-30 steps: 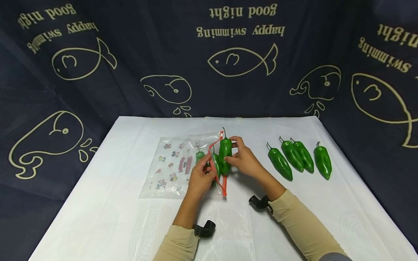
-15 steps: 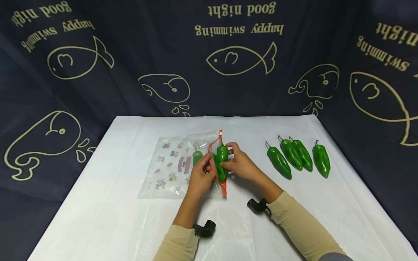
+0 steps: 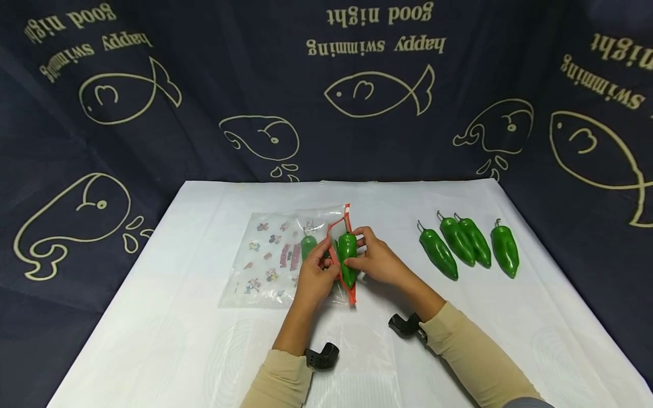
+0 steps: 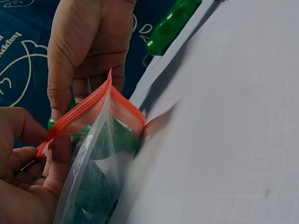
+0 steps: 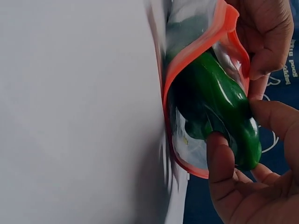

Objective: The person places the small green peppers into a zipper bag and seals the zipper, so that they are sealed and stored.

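Note:
A clear zip bag [image 3: 265, 260] with printed cartoon figures and a red zip edge lies flat, its mouth facing right and spread apart. The left hand [image 3: 315, 276] pinches the near upper lip of that mouth between thumb and fingers. In the right hand [image 3: 380, 258] a green pepper [image 3: 348, 255] is gripped between thumb and fingers, partly within the mouth, as the right wrist view shows of the same pepper [image 5: 224, 100]. Inside the bag another green pepper [image 3: 308, 245] shows through the plastic, partly hidden by the left hand.
Several green peppers [image 3: 458, 241] lie on the white table [image 3: 204, 351] to the right of the hands, stems pointing away. A dark curtain [image 3: 377, 147] with fish and whale drawings hangs behind the table's far edge.
The right hand has lowered the green pepper toward the near side and slightly left, into the bag's mouth. The left hand keeps its pinch on the zip edge.

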`<state>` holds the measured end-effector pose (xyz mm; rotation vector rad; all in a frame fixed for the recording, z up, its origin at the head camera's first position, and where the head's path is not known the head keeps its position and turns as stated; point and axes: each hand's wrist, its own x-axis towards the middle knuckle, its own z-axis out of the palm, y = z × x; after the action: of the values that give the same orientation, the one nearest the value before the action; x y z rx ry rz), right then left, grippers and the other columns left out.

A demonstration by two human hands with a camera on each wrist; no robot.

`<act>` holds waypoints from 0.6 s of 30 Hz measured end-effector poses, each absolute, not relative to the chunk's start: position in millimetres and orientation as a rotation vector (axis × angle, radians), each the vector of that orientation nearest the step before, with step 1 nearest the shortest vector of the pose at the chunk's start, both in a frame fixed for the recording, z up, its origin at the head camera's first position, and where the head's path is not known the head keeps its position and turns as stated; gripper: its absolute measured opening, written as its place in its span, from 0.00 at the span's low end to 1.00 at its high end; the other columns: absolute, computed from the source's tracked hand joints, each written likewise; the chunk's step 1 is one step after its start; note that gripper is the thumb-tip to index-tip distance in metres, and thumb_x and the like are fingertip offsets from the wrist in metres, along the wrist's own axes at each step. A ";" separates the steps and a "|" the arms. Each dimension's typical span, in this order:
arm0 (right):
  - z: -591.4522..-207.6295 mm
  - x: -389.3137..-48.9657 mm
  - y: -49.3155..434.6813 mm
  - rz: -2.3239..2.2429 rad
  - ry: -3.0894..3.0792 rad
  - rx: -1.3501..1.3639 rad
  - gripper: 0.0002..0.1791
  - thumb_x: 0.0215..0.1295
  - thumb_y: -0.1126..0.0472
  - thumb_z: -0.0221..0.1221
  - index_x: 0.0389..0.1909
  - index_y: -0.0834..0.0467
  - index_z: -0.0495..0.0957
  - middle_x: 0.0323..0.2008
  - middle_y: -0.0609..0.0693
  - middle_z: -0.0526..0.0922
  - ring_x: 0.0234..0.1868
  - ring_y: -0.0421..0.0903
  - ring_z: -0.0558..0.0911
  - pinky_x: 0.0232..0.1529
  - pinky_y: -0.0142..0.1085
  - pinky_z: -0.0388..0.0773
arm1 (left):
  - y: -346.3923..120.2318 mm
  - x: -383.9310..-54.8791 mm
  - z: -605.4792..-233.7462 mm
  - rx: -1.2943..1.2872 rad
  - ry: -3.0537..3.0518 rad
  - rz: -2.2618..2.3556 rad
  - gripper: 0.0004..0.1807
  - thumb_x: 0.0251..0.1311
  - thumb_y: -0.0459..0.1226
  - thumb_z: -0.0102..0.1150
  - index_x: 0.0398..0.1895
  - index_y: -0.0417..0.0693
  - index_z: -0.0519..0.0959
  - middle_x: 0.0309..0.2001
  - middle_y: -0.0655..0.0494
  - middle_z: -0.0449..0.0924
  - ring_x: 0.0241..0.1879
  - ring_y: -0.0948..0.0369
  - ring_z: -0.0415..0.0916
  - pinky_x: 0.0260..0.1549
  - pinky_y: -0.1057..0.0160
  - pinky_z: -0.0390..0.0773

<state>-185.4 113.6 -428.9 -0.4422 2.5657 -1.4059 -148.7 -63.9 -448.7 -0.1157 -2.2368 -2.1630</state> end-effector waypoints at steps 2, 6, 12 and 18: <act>-428.8 -184.7 113.1 -1.415 2.572 -0.442 0.36 0.58 0.58 0.69 0.64 0.58 0.61 0.51 0.60 0.77 0.33 0.45 0.82 0.31 0.38 0.78 | -64.5 -145.4 -441.5 -0.117 -2.245 -2.167 0.39 0.51 0.19 0.53 0.72 0.36 0.64 0.72 0.43 0.62 0.37 0.59 0.72 0.29 0.72 0.78; -429.1 -183.0 112.5 -1.427 2.570 -0.436 0.36 0.58 0.57 0.69 0.64 0.58 0.60 0.51 0.61 0.77 0.31 0.44 0.81 0.29 0.38 0.78 | -65.7 -134.6 -422.9 -0.114 -2.260 -2.152 0.38 0.51 0.19 0.53 0.71 0.34 0.65 0.70 0.39 0.64 0.37 0.58 0.72 0.29 0.72 0.78; -430.0 -185.5 110.8 -1.403 2.587 -0.459 0.36 0.60 0.58 0.68 0.64 0.59 0.61 0.50 0.60 0.78 0.32 0.44 0.82 0.30 0.38 0.79 | -66.3 -128.5 -413.9 -0.136 -2.227 -2.140 0.37 0.51 0.19 0.53 0.70 0.31 0.65 0.68 0.36 0.65 0.35 0.60 0.71 0.28 0.72 0.78; -430.5 -190.1 111.5 -1.370 2.565 -0.434 0.35 0.61 0.58 0.67 0.67 0.61 0.64 0.52 0.62 0.76 0.37 0.47 0.82 0.28 0.39 0.80 | -65.1 -128.8 -414.2 -0.157 -2.229 -2.146 0.37 0.50 0.18 0.53 0.70 0.32 0.65 0.70 0.37 0.63 0.34 0.62 0.71 0.29 0.73 0.78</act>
<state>-190.1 111.5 -430.5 -0.4337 2.5650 -1.3703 -128.8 -65.1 -414.2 -0.1572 -2.2289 -2.1463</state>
